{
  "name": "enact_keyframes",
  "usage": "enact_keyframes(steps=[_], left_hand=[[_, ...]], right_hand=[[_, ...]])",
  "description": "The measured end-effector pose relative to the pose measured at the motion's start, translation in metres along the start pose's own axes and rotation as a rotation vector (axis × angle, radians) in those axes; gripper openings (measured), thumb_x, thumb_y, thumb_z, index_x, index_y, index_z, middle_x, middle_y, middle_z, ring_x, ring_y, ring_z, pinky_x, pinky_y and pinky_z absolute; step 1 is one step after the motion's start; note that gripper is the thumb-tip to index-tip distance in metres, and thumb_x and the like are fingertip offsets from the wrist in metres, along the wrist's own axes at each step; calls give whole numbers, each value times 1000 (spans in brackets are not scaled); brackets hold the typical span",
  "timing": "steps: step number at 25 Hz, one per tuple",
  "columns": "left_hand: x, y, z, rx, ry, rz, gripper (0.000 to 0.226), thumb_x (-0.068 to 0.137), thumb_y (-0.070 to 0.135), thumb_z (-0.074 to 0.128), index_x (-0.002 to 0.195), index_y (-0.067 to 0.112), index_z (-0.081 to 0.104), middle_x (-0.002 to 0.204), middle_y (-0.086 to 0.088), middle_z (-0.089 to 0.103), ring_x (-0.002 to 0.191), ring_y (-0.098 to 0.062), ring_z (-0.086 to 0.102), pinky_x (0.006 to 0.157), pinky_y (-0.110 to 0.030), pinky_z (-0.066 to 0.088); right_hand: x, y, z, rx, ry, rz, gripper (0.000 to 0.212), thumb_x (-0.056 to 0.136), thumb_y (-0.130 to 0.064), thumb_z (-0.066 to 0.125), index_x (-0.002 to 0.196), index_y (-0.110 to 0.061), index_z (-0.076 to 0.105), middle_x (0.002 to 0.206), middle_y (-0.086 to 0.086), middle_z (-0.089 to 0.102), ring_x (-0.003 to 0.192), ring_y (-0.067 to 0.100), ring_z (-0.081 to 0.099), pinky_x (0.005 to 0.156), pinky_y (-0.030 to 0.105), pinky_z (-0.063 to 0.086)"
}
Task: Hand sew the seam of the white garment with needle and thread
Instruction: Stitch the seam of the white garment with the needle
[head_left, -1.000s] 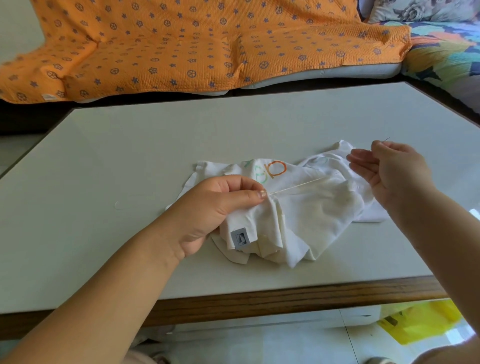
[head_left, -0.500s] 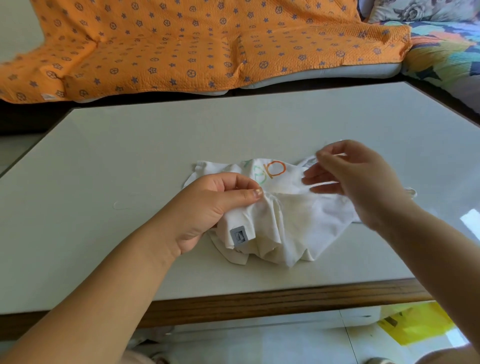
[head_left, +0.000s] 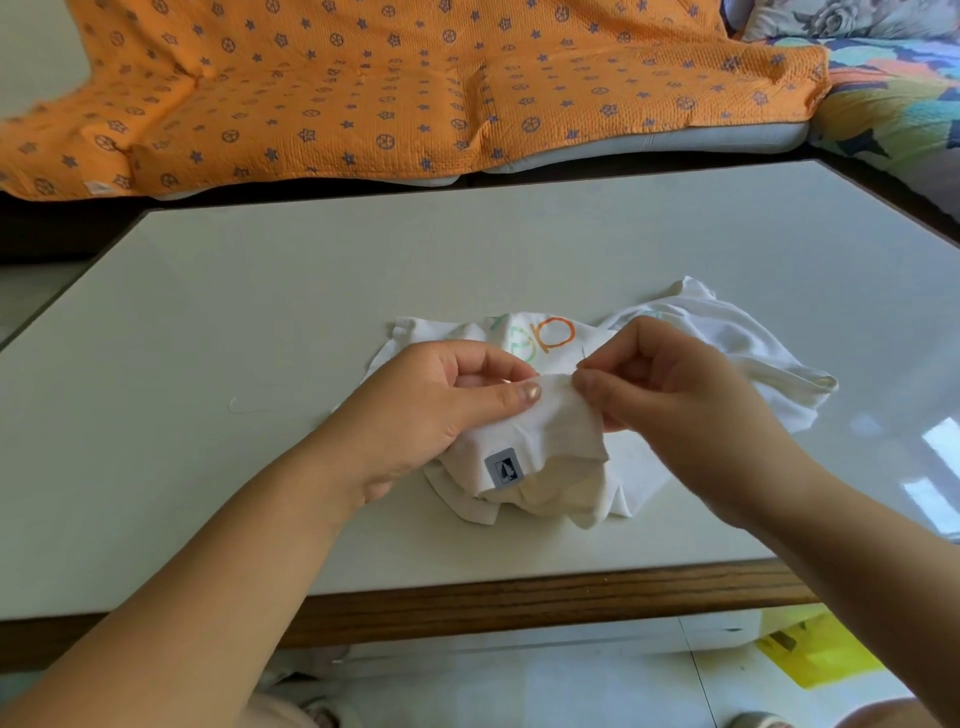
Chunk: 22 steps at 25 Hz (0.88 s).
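A crumpled white garment (head_left: 561, 467) with orange and green print and a small grey label lies near the table's front edge. My left hand (head_left: 441, 410) pinches a raised fold of it between thumb and fingers. Right beside that fold, my right hand (head_left: 670, 389) has its fingertips curled together, pinching a thin needle (head_left: 583, 358) whose tip pokes up just above the cloth edge. The thread is too fine to make out.
The pale table (head_left: 260, 322) has a wooden front edge (head_left: 519, 603). A short loose thread (head_left: 249, 405) lies on it to the left. An orange patterned blanket (head_left: 389, 88) covers the sofa behind. A yellow bag (head_left: 815, 649) sits on the floor at the lower right.
My right hand, first out to the right with the thread pulled taut, has come back left to the fold that my left hand holds. The left hand stayed put.
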<state>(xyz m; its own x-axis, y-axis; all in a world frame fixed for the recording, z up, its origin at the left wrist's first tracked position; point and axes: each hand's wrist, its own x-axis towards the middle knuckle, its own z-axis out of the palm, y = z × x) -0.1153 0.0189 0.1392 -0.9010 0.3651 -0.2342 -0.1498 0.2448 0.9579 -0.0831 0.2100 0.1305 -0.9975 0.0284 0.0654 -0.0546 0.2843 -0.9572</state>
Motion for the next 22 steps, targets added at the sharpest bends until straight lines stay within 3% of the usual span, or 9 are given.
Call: enact_keyframes(steps=[3,5,8,12,15,17,22], left_hand=[[-2,3,-16,300,-64,4,24,73,41,74,87,22,74,84,2,76,80,-15,72,71,-30,57],[-4,6,-21,421,-55,37,32,64,50,74,80,22,72,83,0,74,83,-21,71,79,-41,56],[-6,11,-24,445,-35,120,29,63,47,76,79,23,72,83,-3,73,80,-21,69,74,-34,55],[-1,12,-25,400,-8,215,26,66,45,82,84,28,74,87,-10,72,83,-34,66,74,-43,53],[2,8,-22,360,-23,225,30,73,52,74,85,25,75,87,-17,68,72,-23,61,70,-34,46],[4,4,-23,410,-10,216,22,78,45,70,83,24,76,84,-16,68,71,-21,60,69,-34,46],[5,-2,-26,497,96,221,5,78,29,79,78,25,76,56,14,52,55,-1,43,54,-12,34]], right_hand=[[3,-1,-14,30,-11,-39,16,86,-11,69,74,-20,63,68,3,69,64,20,63,66,41,54],[4,1,-20,21,-40,-59,16,87,-11,69,75,-20,65,73,5,71,69,20,64,70,41,52],[5,1,-27,3,-96,-71,15,87,-13,68,76,-22,66,80,2,74,76,16,69,74,36,54],[5,-3,-32,2,-121,-118,9,88,-7,64,80,-11,61,66,-8,68,57,0,58,55,11,43],[9,-1,-33,-19,-128,-136,11,87,-5,65,80,-12,61,70,0,68,56,3,53,57,18,42],[10,1,-34,-31,-130,-138,12,87,-5,66,79,-13,62,73,-2,70,60,2,56,59,15,43],[12,1,-41,-161,-82,-140,13,88,-10,66,78,-18,61,76,-5,74,66,4,59,62,11,43]])
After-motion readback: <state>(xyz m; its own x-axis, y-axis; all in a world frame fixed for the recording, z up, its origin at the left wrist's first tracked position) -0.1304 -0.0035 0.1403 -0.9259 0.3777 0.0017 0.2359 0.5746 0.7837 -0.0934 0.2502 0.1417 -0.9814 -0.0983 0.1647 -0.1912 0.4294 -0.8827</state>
